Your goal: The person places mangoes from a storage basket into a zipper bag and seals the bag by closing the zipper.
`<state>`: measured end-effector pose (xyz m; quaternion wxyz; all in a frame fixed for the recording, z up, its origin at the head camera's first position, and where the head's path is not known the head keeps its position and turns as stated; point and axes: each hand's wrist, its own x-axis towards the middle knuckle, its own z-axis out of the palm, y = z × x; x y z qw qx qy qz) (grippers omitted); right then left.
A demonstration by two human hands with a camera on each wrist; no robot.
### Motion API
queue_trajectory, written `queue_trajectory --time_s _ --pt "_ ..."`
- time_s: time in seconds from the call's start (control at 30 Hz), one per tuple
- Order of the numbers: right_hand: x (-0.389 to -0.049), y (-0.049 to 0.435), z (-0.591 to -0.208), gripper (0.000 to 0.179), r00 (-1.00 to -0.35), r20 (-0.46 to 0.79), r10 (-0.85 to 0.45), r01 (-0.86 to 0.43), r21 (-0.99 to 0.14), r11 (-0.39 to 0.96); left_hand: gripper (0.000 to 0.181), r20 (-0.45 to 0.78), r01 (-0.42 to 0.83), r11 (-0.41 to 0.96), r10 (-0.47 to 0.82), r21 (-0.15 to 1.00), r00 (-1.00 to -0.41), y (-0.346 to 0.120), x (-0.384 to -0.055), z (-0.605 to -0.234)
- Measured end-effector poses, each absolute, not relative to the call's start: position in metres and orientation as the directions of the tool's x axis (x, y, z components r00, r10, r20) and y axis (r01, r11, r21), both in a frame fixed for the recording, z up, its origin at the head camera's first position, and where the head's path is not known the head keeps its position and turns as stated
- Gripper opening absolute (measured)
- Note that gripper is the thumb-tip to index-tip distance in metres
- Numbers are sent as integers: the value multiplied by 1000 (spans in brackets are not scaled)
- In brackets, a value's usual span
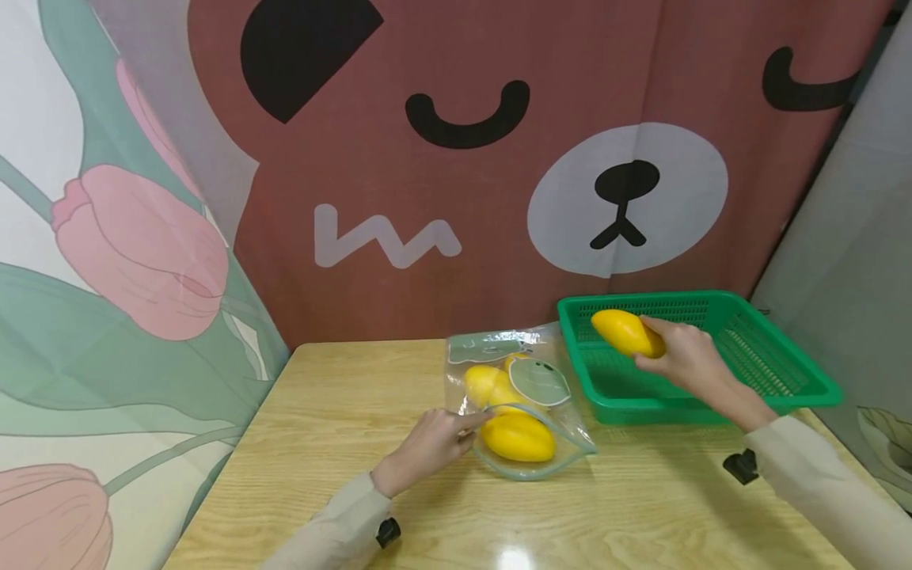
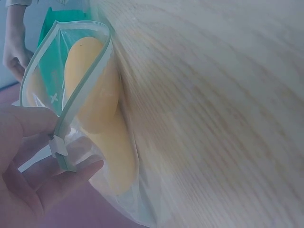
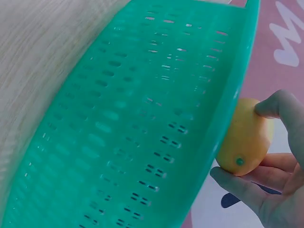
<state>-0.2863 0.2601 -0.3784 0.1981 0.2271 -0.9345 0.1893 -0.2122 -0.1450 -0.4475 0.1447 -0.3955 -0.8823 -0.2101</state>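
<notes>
A clear zip bag [image 1: 456, 378] with green printed shapes lies on the table, its mouth facing me and spread apart. Several yellow mangoes [image 1: 518, 438] are inside it. My left hand [image 1: 431, 443] pinches the rim of the bag at its left side; the left wrist view shows a white zip slider [image 2: 59, 146] between thumb and fingers. Over the green basket [image 1: 606, 412], my right hand [image 1: 687, 360] grips another mango [image 1: 623, 331] between thumb and fingers. A small green stem spot shows on that mango [image 3: 247, 135] in the right wrist view.
The basket has slotted sides and stands at the back right, close beside the bag. Light wood-grain table [image 1: 321, 412] extends to the left and front. A brown printed curtain [image 1: 385, 301] hangs along the back edge, with a flowered one [image 1: 164, 380] at the left.
</notes>
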Motion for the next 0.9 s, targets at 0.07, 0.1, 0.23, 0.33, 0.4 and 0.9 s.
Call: queue_trajectory --time_s 0.07,0.1,0.23,0.33,0.4,0.9 --pt "-283 258 -377 62 -804 476 -357 -515 -257 817 51 423 758 600 636 255 -646 -145 -212 -448" --pt "-281 258 -377 62 -797 484 -361 -523 -255 813 51 422 758 600 636 256 -646 -145 -212 -448" --pt "-274 255 -377 62 -776 509 -373 -544 -241 804 49 408 756 599 640 265 -651 -145 -212 -448" --pt "-268 252 -375 62 -768 518 -377 -555 -243 796 48 404 753 599 639 272 -654 -144 -211 -447" --pt "-265 250 -374 62 -766 519 -378 -558 -247 792 48 408 754 599 638 270 -653 -144 -211 -445" --pt "-246 232 -375 64 -739 540 -402 -592 -238 770 48 409 756 601 641 257 -649 -144 -211 -444"
